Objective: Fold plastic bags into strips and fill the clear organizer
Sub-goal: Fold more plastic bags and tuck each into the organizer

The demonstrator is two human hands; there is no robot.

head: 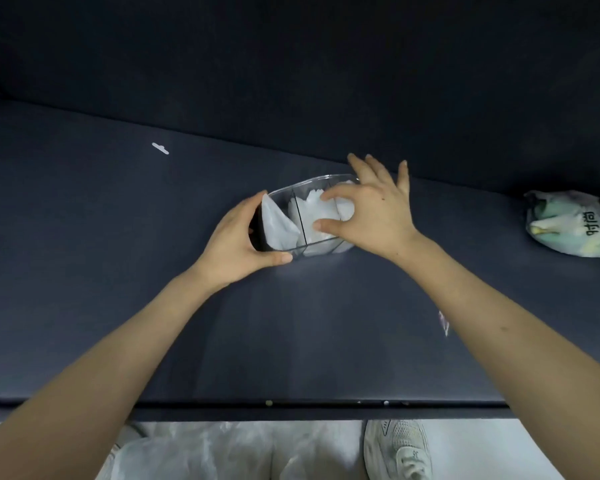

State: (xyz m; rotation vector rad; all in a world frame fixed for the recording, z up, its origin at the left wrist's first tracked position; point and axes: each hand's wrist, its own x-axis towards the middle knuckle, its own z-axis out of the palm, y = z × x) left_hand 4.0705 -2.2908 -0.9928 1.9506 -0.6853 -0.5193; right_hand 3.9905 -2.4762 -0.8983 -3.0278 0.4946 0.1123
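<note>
- Head view: a clear plastic organizer [293,189] with dividers sits mid-way across a dark blue table [118,271].
- Left hand [236,237] grips the organizer's left end, thumb along the near wall.
- Right hand [371,216] pinches a white folded plastic bag [309,206] in the middle compartment between thumb and forefinger, its other fingers spread.
- Another white bag [278,220] fills the left compartment.
- A crumpled green-and-white plastic bag [572,226] lies well apart, far right.

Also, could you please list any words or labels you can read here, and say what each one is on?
"时尚": dark characters on the green and white bag, seen upside down from here.
Small mark on the shoe: too blurred to read.
</note>
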